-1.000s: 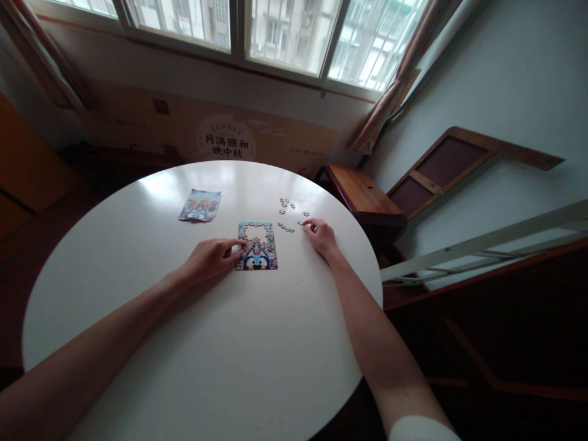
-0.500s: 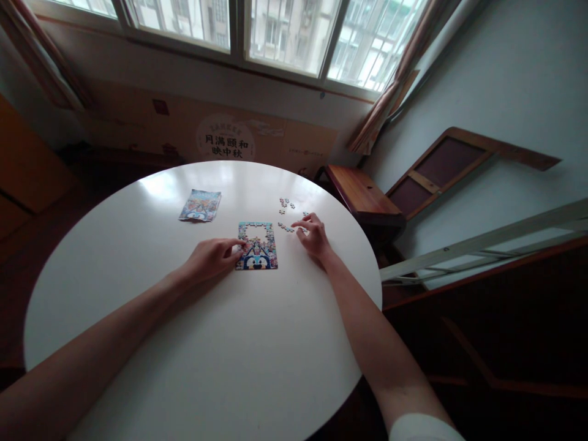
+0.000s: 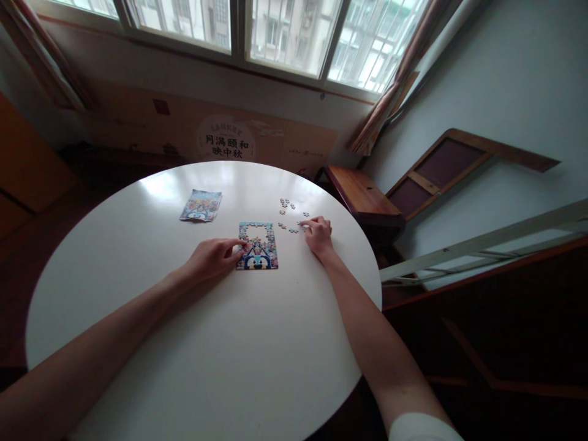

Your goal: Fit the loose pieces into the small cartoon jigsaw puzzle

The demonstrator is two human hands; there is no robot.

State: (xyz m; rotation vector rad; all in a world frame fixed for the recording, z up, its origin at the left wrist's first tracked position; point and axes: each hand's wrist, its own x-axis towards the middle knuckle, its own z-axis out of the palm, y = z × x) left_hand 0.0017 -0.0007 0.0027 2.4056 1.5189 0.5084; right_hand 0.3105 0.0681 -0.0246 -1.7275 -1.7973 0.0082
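Jigsaw [image 3: 257, 260] lies flat on the white table [image 3: 206, 349], gap in its upper part. Your left hand [image 3: 212, 255] is at the jigsaw's left edge, fingers bent, fingertips touching it; can't tell if they pinch it. Your right hand [image 3: 318, 235] is right of the jigsaw, fingers partly curled, by the loose pieces [image 3: 293, 231]; can't tell if any is held. Printed packet [image 3: 201, 205] lies beyond the jigsaw, to its left.

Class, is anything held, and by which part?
The left hand touches an unfinished, colourful, rectangular jigsaw at its left edge; the right hand is at loose multicoloured pieces. Whether either grips anything cannot be told.
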